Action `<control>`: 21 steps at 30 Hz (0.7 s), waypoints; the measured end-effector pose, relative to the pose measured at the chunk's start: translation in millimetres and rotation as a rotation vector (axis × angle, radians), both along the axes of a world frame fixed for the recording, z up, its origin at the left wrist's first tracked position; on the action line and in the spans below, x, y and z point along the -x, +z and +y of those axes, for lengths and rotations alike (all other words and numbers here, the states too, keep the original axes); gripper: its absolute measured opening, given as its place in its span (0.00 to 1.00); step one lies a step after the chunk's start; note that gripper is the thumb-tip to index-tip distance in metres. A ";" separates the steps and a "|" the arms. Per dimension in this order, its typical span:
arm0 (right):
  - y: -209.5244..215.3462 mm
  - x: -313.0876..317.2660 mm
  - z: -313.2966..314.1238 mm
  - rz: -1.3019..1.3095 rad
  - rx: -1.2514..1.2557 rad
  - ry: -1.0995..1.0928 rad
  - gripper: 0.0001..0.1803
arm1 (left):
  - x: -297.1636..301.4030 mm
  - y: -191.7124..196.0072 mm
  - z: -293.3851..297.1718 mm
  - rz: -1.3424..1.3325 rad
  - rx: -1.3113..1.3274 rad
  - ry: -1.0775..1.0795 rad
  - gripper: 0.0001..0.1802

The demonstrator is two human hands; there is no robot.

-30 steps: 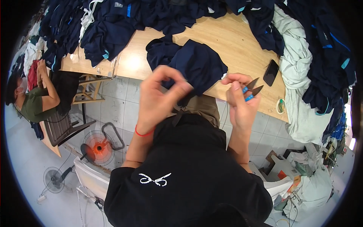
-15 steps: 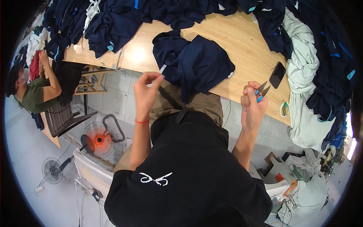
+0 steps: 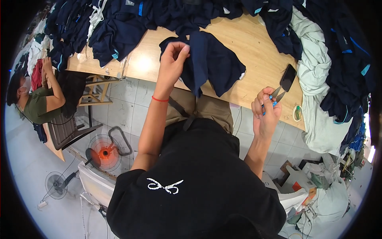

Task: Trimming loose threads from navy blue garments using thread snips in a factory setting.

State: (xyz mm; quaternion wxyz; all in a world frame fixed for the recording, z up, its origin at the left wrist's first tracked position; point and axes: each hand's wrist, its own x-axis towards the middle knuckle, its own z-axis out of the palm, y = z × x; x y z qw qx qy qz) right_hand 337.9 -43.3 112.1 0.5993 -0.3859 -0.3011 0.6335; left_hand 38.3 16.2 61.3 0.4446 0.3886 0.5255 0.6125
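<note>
A dark navy garment (image 3: pixel 223 59) lies crumpled on the table in front of me, its near part hanging over the edge towards my lap. My left hand (image 3: pixel 172 65), with a red string at the wrist, is at its left side. The thumb and fingers are closed at a raised fold of the cloth; the exact grip point is partly hidden. To the right, my right hand (image 3: pixel 265 113) is closed around small scissors (image 3: pixel 279 95) with blue handles. Their two blades stick out apart from each other, pointing up and right, in front of the phone's near end.
Navy garments (image 3: pixel 119 36) are heaped along the wooden table's (image 3: pixel 234 32) far side. At right lie a black phone (image 3: pixel 288 76), a small round dish (image 3: pixel 297 113) and pale green cloth (image 3: pixel 314 67). A co-worker (image 3: pixel 41 101) sits at far left, near floor fans (image 3: pixel 104 152).
My left hand has moved up and right onto the navy garment, and the cloth has flattened out with a fold raised. The right hand still holds the scissors, tilted slightly differently.
</note>
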 end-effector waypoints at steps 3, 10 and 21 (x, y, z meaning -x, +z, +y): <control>1.7 0.1 -6.5 -0.089 0.023 -0.021 0.10 | 8.3 -35.3 -15.3 0.208 0.047 0.182 0.10; -26.0 -6.5 -9.6 -0.376 0.209 -0.046 0.13 | -33.0 -22.2 -82.1 0.472 0.113 -0.116 0.16; -10.4 -2.3 -8.4 -0.353 0.163 0.010 0.10 | -14.9 -17.7 -42.3 -0.094 0.109 -0.253 0.09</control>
